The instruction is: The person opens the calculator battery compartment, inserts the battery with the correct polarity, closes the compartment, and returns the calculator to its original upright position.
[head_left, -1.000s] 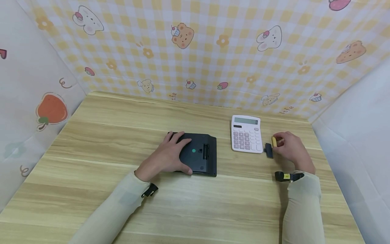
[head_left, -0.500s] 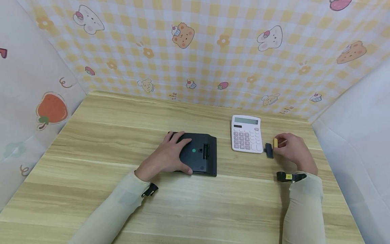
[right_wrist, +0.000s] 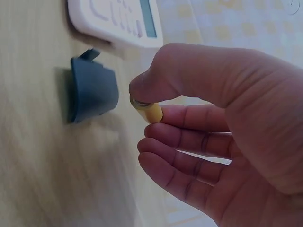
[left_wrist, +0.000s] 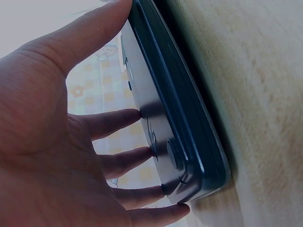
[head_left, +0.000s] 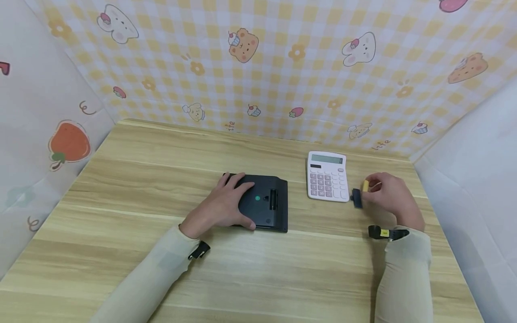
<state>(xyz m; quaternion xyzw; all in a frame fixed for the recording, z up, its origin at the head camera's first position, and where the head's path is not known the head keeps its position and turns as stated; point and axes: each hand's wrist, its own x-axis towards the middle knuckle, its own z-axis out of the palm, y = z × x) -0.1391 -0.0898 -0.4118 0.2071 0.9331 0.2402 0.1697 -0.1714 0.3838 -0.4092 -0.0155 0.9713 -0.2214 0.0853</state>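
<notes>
A black calculator (head_left: 261, 211) lies face down on the table, its uncovered battery slot (head_left: 273, 200) towards its right side. My left hand (head_left: 220, 204) rests on its back with fingers spread, the thumb at the near edge. In the left wrist view the fingertips touch the dark casing (left_wrist: 163, 123). Further right, my right hand (head_left: 388, 194) pinches a yellow battery (head_left: 365, 185) between thumb and fingers. The right wrist view shows the battery (right_wrist: 150, 112) with one end facing the camera. Just left of it lies the small dark battery cover (head_left: 357, 198), untouched.
A white calculator (head_left: 328, 176) lies face up between the black one and the battery cover. A yellow checked cloth (head_left: 266, 80) hangs behind the wooden table (head_left: 258, 278), with pale cloths at both sides. Each wrist wears a black strap.
My right hand has drawn slightly right with the battery, which stands a little further from the cover. The left hand and the black calculator keep their places.
</notes>
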